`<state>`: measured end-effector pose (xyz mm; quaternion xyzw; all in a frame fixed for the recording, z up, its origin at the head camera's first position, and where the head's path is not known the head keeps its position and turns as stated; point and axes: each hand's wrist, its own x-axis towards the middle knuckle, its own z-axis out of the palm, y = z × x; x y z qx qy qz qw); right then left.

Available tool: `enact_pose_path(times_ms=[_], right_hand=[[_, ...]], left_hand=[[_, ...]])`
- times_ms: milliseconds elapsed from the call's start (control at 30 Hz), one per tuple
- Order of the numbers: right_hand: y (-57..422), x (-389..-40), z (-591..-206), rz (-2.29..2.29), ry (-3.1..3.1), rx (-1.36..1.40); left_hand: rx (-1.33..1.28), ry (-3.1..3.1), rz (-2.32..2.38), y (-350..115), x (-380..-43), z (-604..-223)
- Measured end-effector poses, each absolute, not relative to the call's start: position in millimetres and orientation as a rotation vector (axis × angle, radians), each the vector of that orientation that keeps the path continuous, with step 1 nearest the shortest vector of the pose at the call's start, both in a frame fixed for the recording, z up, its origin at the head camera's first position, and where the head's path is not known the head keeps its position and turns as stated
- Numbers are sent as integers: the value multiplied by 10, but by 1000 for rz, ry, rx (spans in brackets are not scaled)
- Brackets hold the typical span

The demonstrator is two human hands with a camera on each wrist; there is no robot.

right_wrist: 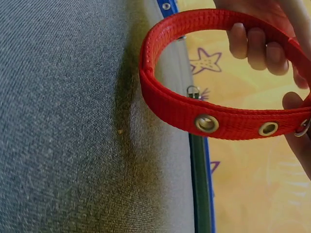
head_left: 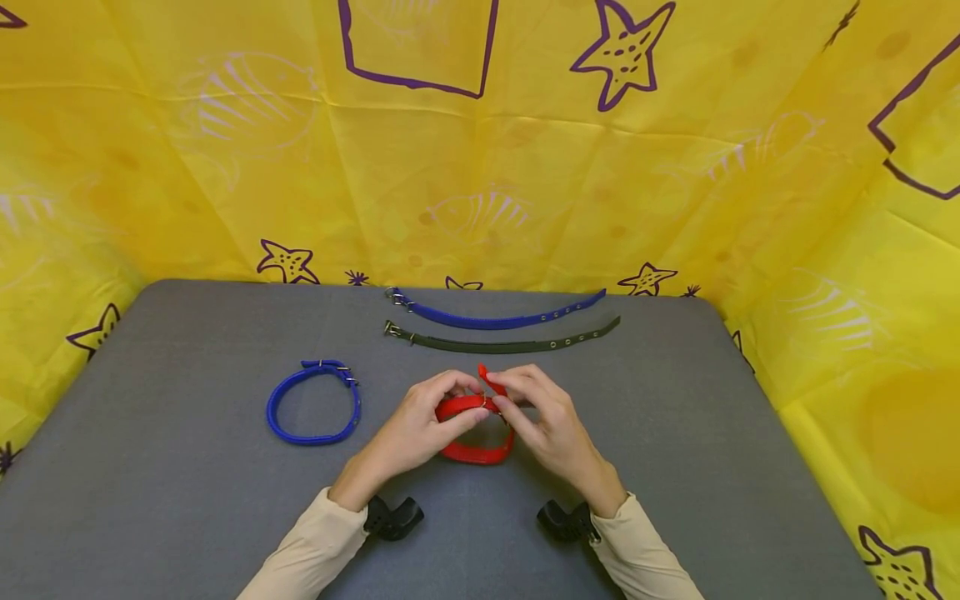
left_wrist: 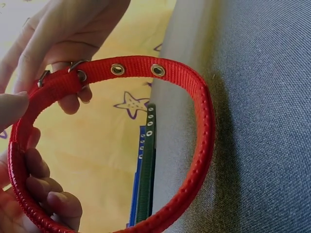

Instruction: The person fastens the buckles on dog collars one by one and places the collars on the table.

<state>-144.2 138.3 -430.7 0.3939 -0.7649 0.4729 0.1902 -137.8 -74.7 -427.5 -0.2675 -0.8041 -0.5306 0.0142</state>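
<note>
Both hands hold a red collar (head_left: 474, 456), bent into a loop standing above the table. My left hand (head_left: 420, 421) grips its left side; in the left wrist view those fingers (left_wrist: 65, 206) curl round the band. At the buckle end, my right hand (head_left: 551, 421) pinches the strap, its red tip (head_left: 483, 373) sticking up between the hands. The silver buckle (left_wrist: 43, 78) shows in the left wrist view with the strap running through it. Metal-ringed holes (right_wrist: 207, 123) line the band in the right wrist view.
A buckled blue collar (head_left: 273, 408) lies as a ring on the grey table (head_left: 187, 500) to the left. Towards the back edge, a second blue collar (head_left: 480, 322) and a dark green collar (head_left: 487, 345) lie stretched out side by side. Yellow patterned cloth (head_left: 375, 167) hangs behind.
</note>
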Motion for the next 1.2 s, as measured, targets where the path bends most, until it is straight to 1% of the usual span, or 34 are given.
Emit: enact_pose_path(times_ms=[200, 400, 700, 1200], right_hand=[[1394, -1428, -4326, 1351, -2228, 1071], [1395, -1429, -4353, 1267, -2284, 1058], [1401, -1453, -4384, 1184, -2326, 1107], [1400, -1439, -4357, 1209, -2349, 1151]], left_hand=[[-850, -2523, -1714, -747, -1382, -4273], [-858, -2530, -1717, -752, -1391, -4281], [-846, -2542, -1729, -747, -1395, -4289], [-827, -2544, -1763, -755, -1400, -4294]])
